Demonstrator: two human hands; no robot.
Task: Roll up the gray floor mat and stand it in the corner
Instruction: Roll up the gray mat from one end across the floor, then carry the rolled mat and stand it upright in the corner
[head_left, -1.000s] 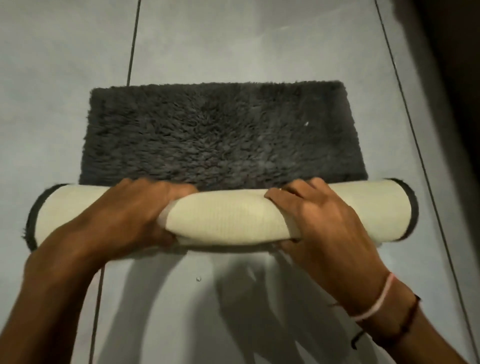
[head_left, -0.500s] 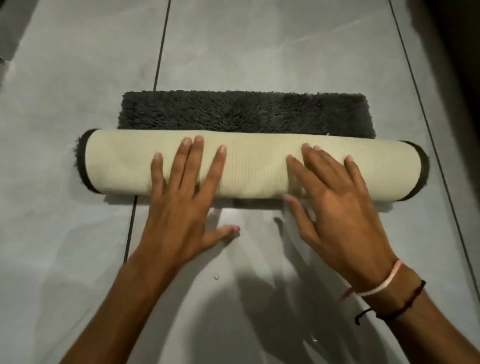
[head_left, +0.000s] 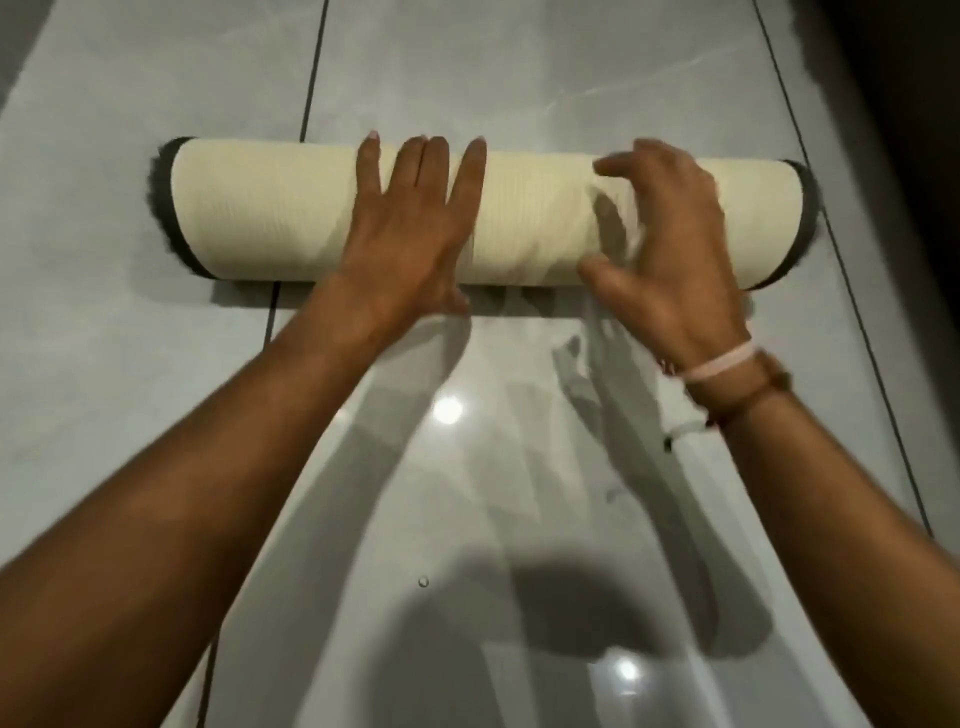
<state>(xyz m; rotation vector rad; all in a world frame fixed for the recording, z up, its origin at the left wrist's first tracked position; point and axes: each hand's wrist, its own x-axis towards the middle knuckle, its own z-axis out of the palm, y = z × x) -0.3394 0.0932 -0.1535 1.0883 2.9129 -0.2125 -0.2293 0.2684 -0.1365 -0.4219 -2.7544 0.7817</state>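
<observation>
- we see the floor mat (head_left: 291, 218) fully rolled into 1 long tube, lying crosswise on the gray tiled floor (head_left: 519, 78), its cream backing outward and dark gray pile showing only at the 2 ends.
- our left hand (head_left: 415, 228) lies flat on top of the roll near its middle, fingers straight and spread, palm pressing down, not gripping.
- our right hand (head_left: 670, 244) is over the right part of the roll, fingers curved and loose, blurred; it looks unclenched, and we cannot tell whether the fingertips touch the backing.
- the right wrist carries a pale band (head_left: 719, 364) and a darker cord beside it.
- both forearms reach in from the lower edge, and their shadows fall on the glossy tiles near the roll.
</observation>
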